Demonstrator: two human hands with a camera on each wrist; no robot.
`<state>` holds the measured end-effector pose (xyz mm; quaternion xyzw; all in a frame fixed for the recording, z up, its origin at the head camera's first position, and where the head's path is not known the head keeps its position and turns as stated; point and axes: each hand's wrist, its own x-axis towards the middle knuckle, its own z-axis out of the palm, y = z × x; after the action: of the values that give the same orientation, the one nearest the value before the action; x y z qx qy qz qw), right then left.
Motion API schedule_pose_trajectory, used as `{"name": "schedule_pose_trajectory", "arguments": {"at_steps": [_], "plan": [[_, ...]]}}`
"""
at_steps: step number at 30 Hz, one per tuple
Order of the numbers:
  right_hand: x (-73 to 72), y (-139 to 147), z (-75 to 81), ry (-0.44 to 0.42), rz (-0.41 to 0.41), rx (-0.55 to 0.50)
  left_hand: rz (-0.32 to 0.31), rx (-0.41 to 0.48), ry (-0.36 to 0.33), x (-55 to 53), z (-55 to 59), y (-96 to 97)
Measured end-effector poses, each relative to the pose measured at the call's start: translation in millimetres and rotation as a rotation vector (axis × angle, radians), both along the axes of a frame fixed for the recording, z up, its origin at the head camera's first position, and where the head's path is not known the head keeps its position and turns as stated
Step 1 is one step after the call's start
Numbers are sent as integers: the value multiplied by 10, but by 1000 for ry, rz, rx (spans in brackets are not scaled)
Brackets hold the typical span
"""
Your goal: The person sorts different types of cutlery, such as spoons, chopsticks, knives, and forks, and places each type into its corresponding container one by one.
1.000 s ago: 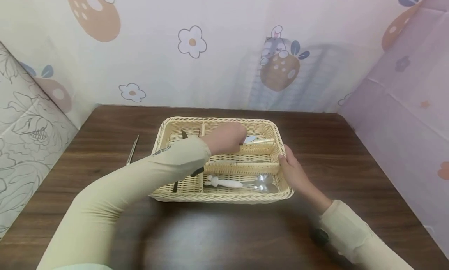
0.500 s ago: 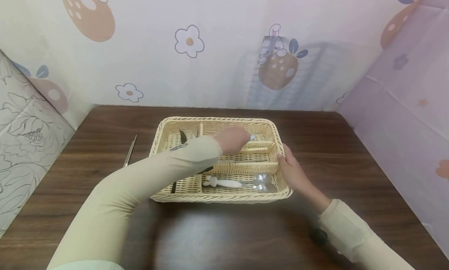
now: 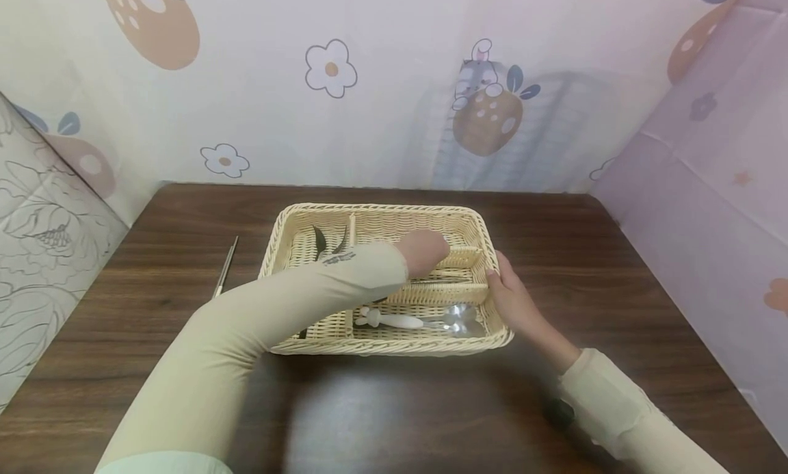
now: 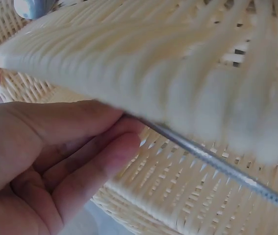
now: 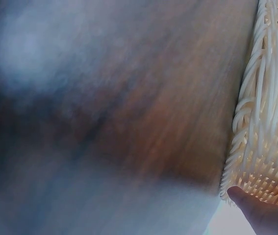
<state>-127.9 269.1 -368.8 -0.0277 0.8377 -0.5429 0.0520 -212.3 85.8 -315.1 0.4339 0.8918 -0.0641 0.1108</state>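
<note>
Cream wicker basket (image 3: 394, 348) on dark wood table (image 3: 345, 419), both hands at it
Left hand (image 3: 425, 251) down inside, thumb and fingers pinching thin metal rod (image 4: 217, 161) alongside a woven divider (image 4: 129, 88); right hand (image 3: 516, 301) grips basket's right end, thumb at rim; spoons (image 3: 468, 328) lie in front compartment, slim stick (image 3: 226, 265) on table left of basket

The bent left arm (image 3: 203, 364), in a pale cream fabric sleeve (image 3: 308, 296), reaches from lower left to centre; the bare left hand (image 3: 425, 253) pinches with thumb (image 4: 70, 120) and fingers (image 4: 97, 164). From lower right extends the right arm (image 3: 554, 345), its bare right hand (image 3: 515, 297) gripping.
</note>
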Motion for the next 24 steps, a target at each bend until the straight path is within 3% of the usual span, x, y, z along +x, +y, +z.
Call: {"name": "schedule_pose_trajectory", "arguments": {"at_steps": [11, 19, 24], "plan": [[-6, -11, 24, 3, 1, 2, 23, 2, 7, 18, -23, 19], [-1, 1, 23, 0, -1, 3, 31, -22, 42, -24, -172, 86], [3, 3, 9, -5, -3, -8, 40, 34, -14, -11, -149, 65]]}}
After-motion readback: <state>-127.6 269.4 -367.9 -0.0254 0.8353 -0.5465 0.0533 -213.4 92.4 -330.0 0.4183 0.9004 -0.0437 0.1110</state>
